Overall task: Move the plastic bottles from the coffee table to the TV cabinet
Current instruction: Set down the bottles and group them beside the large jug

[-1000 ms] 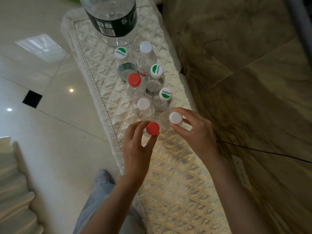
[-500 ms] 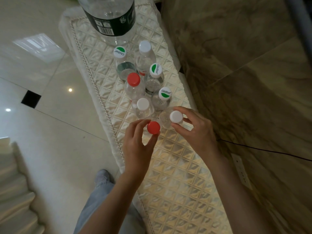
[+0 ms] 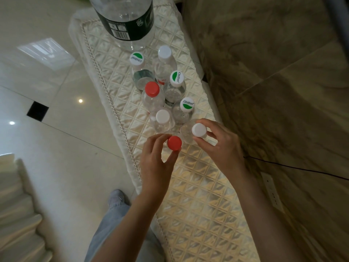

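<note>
Several clear plastic bottles stand in a tight cluster on a long cabinet top covered by a cream quilted cloth (image 3: 204,186). My left hand (image 3: 156,163) pinches the neck of a red-capped bottle (image 3: 174,142) at the near edge of the cluster. My right hand (image 3: 221,146) grips a white-capped bottle (image 3: 199,130) right beside it. Behind these stand a white-capped bottle (image 3: 162,116), a second red-capped one (image 3: 152,89), a taller white-capped one (image 3: 164,52) and three with green-and-white caps (image 3: 187,104). Both held bottles look upright; whether they rest on the cloth is hidden.
A large water jug with a dark green label (image 3: 126,21) stands at the far end of the cloth. A marble wall (image 3: 283,91) with a wall socket (image 3: 272,190) and a thin black cable runs along the right. Glossy tiled floor and pale steps lie left.
Both hands stay closed on the same two bottles at the near edge of the cluster; positions barely differ across the frames.
</note>
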Available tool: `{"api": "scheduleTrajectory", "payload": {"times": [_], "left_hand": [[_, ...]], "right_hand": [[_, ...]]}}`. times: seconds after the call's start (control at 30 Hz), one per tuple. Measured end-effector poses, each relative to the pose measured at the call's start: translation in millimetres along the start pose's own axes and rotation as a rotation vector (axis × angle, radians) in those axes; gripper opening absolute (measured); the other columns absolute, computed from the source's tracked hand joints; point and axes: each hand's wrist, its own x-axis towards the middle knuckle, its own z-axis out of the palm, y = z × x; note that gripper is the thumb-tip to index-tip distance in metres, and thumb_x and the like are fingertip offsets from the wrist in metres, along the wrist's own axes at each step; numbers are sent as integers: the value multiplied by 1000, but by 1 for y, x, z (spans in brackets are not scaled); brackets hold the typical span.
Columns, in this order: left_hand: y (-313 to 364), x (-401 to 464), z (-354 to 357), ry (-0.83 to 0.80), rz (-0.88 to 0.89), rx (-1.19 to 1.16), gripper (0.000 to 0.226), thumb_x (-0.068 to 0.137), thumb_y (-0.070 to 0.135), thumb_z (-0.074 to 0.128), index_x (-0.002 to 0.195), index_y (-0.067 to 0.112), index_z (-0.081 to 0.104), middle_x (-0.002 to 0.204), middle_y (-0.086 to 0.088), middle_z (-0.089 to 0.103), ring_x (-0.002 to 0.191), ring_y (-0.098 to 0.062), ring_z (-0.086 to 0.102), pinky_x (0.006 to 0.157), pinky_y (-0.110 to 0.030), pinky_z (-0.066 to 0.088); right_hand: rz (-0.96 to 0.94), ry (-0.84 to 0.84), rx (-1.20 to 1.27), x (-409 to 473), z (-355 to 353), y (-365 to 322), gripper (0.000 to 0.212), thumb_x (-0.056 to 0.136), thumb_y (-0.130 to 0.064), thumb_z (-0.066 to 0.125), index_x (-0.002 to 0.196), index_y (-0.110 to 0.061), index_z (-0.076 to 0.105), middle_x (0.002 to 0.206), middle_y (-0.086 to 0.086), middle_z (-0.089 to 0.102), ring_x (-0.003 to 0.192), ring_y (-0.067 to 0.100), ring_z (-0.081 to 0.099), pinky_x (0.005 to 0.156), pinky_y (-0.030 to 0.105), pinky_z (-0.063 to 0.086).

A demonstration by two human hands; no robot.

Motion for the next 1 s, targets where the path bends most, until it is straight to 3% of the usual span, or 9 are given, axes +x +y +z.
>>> {"api": "scheduleTrajectory", "payload": {"times": [0.1, 0.33, 0.53, 0.77, 1.0], "left_hand": [[2, 0, 0, -11, -19, -12, 34, 76, 17, 76, 107, 10, 64, 107, -1, 60, 95, -15, 57, 79, -34, 52], [2, -2, -2, -14, -21, 19, 38, 74, 16, 78, 108, 10, 63, 108, -2, 61, 96, -15, 57, 80, -21, 44], [0, -5, -2, -27, -24, 8, 45, 76, 24, 75, 115, 10, 60, 112, -4, 59, 100, -18, 57, 82, -31, 50], [7, -2, -11, -64, -4, 46, 47, 81, 42, 63, 118, 12, 59, 118, 0, 58, 108, -11, 51, 88, -15, 40], [26, 23, -38, -11, 68, 60, 38, 91, 36, 52, 118, 10, 60, 117, -3, 60, 109, -13, 54, 89, -25, 45]], "right_hand": [[2, -9, -12, 0, -1, 2, 37, 82, -28, 68, 117, -18, 61, 115, -5, 66, 105, 13, 62, 82, 41, 55], [-4, -17, -48, -2, 0, 2, 48, 81, -39, 62, 123, -18, 59, 119, -3, 65, 109, 13, 60, 83, 40, 54], [4, -13, -39, -6, -1, 0, 51, 81, -40, 61, 126, -17, 58, 121, -2, 63, 112, 13, 58, 86, 39, 53], [1, -4, -50, -3, -7, -11, 52, 81, -43, 61, 126, -16, 57, 122, -1, 63, 112, 12, 58, 87, 35, 53], [30, 38, -57, 13, -20, -40, 40, 88, -39, 59, 122, -18, 60, 123, -2, 62, 114, 9, 55, 93, 31, 50]]}}
